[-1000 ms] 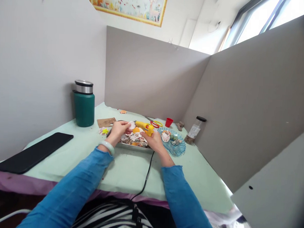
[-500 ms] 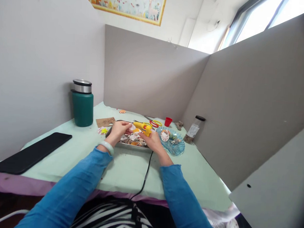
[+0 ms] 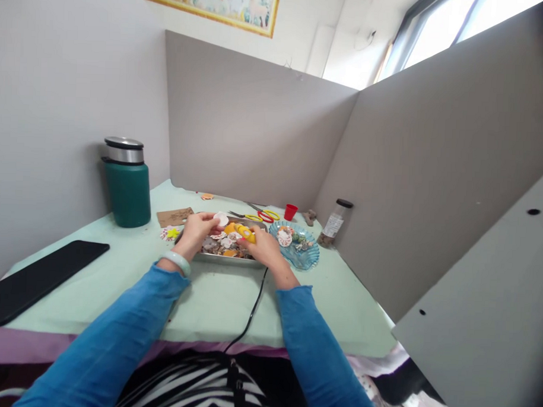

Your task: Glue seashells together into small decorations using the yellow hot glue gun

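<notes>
The yellow glue gun is over the metal tray of shells, with the right hand closed around its grip, while the left hand pinches a white disc-like piece just beside it. Since half a second ago the gun has swung from side-on to foreshortened, so its front seems turned off the piece, suggesting a break in gluing. Scissors lie beyond on the worktop, a blue plate to the right.

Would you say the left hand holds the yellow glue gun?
No, the right hand holds the glue gun; the left hand pinches a white piece.
</notes>
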Demonstrator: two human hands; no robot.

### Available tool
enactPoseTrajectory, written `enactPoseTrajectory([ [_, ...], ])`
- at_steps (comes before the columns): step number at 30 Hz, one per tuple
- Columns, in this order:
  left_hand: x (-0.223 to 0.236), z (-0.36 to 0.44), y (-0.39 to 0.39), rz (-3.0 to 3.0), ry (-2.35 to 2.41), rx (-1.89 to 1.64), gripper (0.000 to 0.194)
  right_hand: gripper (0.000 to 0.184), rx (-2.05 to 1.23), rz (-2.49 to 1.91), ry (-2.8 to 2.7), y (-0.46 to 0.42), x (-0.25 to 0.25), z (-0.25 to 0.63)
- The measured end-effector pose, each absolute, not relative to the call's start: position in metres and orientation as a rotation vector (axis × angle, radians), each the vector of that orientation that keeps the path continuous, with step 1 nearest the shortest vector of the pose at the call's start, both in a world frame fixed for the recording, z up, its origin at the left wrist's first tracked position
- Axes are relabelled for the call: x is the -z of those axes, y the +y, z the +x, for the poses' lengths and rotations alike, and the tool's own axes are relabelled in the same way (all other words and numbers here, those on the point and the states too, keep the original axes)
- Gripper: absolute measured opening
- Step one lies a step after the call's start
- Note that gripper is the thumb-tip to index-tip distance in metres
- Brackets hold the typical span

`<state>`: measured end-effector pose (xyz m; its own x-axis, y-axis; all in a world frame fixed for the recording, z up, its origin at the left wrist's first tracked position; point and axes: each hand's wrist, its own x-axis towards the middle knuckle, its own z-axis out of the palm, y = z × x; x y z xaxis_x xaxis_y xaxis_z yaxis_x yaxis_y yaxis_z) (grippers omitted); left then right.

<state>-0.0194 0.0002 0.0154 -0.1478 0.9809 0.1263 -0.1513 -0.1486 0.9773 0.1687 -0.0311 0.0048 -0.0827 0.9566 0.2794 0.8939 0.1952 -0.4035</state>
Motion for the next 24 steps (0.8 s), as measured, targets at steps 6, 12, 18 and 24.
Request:
enactPoseTrajectory([
  [6, -0.012, -0.020, 0.003, 1.119, 1.109, -1.499, 0.011, 0.057, -0.246, -1.672, -2.162, -0.031, -0.009, 0.175],
  [12, -0.013, -0.020, 0.002, 1.122, 1.115, -1.494, 0.012, 0.062, -0.028, -1.774, -2.176, -0.015, -0.011, 0.176],
  [18, -0.011, -0.021, 0.006, 1.154, 1.142, -1.480, 0.012, 0.047, 0.230, -1.873, -2.174, -0.010, -0.010, 0.169],
  [24, -0.007, -0.022, 0.010, 1.169, 1.104, -1.486, 0.012, 0.023, 0.269, -1.538, -2.428, -0.012, -0.020, 0.144],
])
